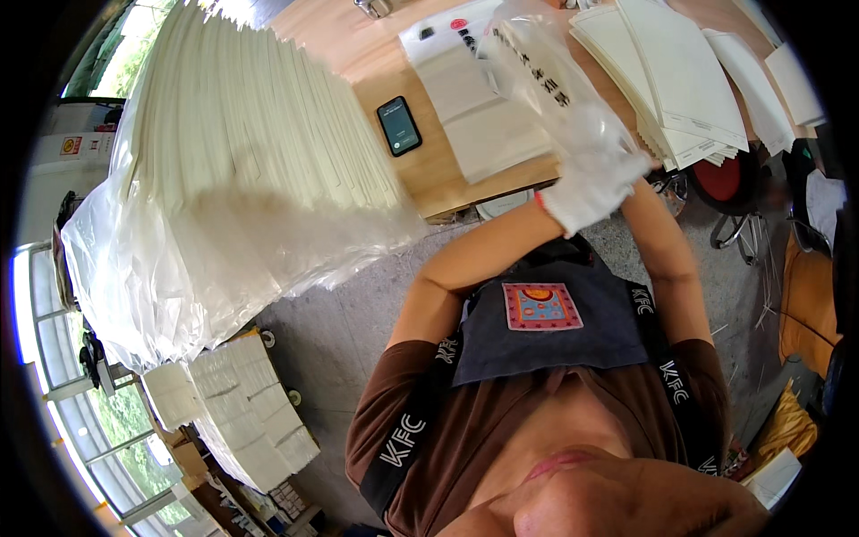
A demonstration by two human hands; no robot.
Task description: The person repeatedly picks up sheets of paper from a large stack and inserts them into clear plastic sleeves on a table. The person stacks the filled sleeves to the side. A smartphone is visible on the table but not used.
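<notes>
My left hand [595, 182], in a white knit glove, reaches across to the table's front edge. It lies against a clear plastic bag [559, 98] with dark printing; the glove's fingers are blurred within the plastic. My right hand [648, 165] is at the same spot, mostly hidden behind the glove and bag, so its grip does not show. Under the bag's left side, a flat white paper packet [488, 130] with dark and red print lies on the table. Just right of my hands is a fanned stack of cream paper sheets [671, 76].
A huge plastic-wrapped pile of cream sheets [259, 134] towers at the left. Beside it a black phone [399, 125] lies on the wooden table [367, 89]. A metal cup [374, 7] stands at the far edge. White bundles [250, 412] sit on a wheeled cart at lower left; a red-seated stool [720, 183] stands right.
</notes>
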